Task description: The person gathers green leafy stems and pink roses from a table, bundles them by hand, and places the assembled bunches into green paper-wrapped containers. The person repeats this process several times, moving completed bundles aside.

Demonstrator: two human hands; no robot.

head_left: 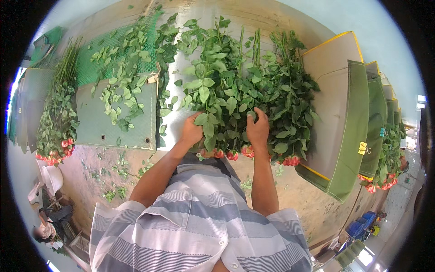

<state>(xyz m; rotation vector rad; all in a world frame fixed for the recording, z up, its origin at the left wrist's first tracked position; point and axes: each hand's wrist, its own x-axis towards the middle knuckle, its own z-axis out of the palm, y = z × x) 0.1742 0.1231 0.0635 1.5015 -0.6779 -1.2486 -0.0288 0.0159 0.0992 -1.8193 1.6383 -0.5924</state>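
Leafy cut roses (pixel 226 97) lie across the table in front of me, their red-pink blooms (pixel 232 156) toward my body and their stems pointing away. My left hand (pixel 192 130) is closed at the left side of the pile, on a rose stem among the leaves; its fingertips are partly covered. At the middle of the pile, my right hand (pixel 258 128) has its fingers curled and the thumb raised against the leaves. What it pinches is hidden by foliage. Darker, denser roses (pixel 292 95) lie just right of that hand.
Left of the pile, loose leafy sprigs (pixel 124 86) lie on a green mesh and grey sheet (pixel 118 129). Another rose bunch (pixel 59 109) is at the far left. Green-and-white upright panels (pixel 349 131) stand at the right, with more roses (pixel 385 177) beyond. A person (pixel 47 226) is at lower left.
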